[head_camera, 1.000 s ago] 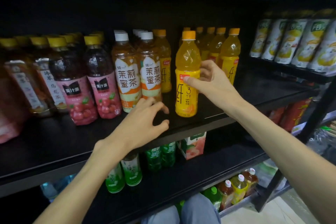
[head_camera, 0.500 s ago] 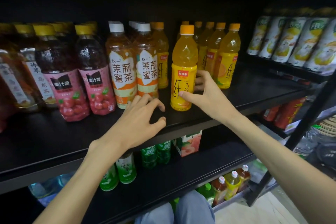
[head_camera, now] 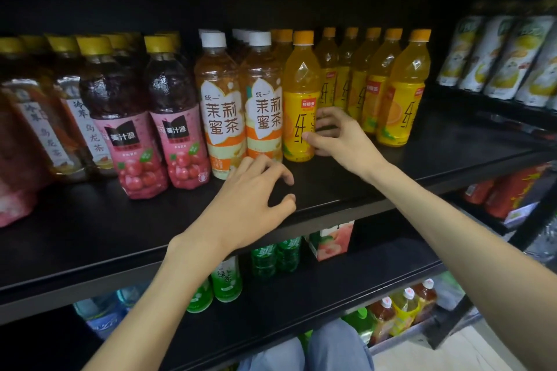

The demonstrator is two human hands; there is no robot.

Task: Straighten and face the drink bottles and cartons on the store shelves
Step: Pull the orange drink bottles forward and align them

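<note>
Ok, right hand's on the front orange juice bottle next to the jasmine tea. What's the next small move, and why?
Probably a small twist, then let go. The right hand grips the front orange juice bottle, which stands upright close beside the jasmine tea bottle, but its label looks turned a little toward the tea, part-hidden by the fingers. The left hand holds nothing, hovering over the shelf edge.

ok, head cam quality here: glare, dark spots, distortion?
Head view: back of the top shelf falls into black; glare on the orange juice bottle gripped by the right hand; far-left bottles soft; wide-angle bends the edges.
</note>
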